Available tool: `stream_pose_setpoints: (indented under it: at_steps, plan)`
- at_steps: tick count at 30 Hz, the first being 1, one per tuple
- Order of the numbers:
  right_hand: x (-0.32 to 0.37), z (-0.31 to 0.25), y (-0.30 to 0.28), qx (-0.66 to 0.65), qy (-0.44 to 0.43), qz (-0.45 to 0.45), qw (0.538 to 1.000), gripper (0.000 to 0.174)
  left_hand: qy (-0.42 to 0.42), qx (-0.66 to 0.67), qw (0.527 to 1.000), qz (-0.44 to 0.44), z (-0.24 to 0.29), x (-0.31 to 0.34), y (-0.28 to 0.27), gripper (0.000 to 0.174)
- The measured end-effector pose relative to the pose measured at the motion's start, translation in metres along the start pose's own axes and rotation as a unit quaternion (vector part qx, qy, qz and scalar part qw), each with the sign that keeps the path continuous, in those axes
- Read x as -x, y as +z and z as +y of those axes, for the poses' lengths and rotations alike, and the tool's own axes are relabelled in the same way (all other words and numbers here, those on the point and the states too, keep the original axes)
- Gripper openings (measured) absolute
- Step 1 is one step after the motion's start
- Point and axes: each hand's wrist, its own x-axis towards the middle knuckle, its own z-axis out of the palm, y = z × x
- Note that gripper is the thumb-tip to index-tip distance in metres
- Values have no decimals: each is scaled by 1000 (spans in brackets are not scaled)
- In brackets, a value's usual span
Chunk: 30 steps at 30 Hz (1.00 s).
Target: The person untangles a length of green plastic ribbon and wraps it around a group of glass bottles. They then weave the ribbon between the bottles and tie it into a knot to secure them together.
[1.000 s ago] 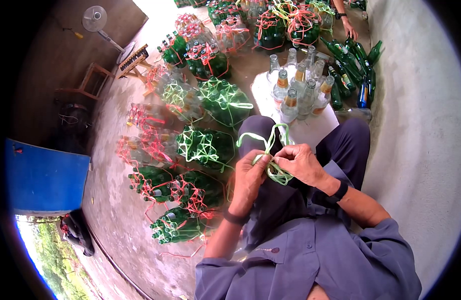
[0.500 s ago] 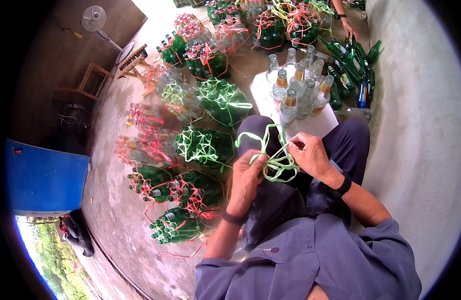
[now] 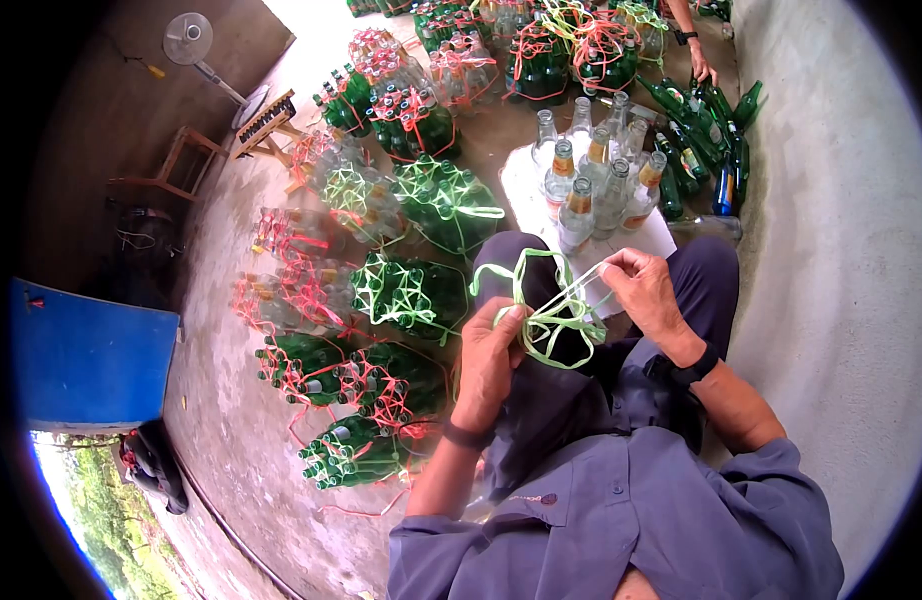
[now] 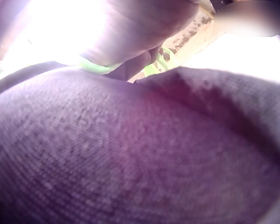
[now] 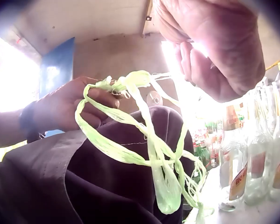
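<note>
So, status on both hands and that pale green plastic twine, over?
Left hand pinching looped green twine; right hand holding thin strands taut. Clear glass bottles stand beyond on a white surface; nothing seen blocking the hands.

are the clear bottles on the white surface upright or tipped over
Upright: the clear bottles stand on the white surface with necks up, and those visible in the right wrist view stand upright too.

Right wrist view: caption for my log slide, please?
Left hand grips looped green twine above a dark-trousered knee, clear bottles beside.
</note>
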Motion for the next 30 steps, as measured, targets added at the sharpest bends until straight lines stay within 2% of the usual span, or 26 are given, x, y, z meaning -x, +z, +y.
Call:
stream_pose_setpoints:
  at_steps: [5, 8, 10, 14, 16, 21, 23, 30]
  plan:
    - [-5, 10, -8, -71, 40, 14, 997, 13, -2, 6, 1000, 2, 1, 1, 1, 23]
    - [-3, 6, -13, -125, 43, -16, 991, 14, -7, 16, 1000, 4, 1, 0, 1, 23]
    - [-2, 4, -19, -143, 54, -66, 986, 17, -11, 23, 1000, 12, 1, 0, 1, 21]
    - [-7, 9, -29, -150, 36, -62, 986, 21, -21, 25, 999, 17, 0, -1, -2, 19]
    - [-9, 8, -32, -159, 39, -23, 986, 22, -21, 15, 1000, 17, 0, 0, -3, 19]
    - [-15, 11, -39, -181, 32, 11, 983, 17, -23, 4, 999, 23, 2, 1, -2, 19]
    - [-18, 13, -44, -213, 18, 61, 975, 16, -25, 12, 999, 17, 1, 0, -4, 19]
    - [-22, 12, -62, -213, -1, 124, 969, 14, -14, 17, 1000, 16, 0, -2, -4, 18]
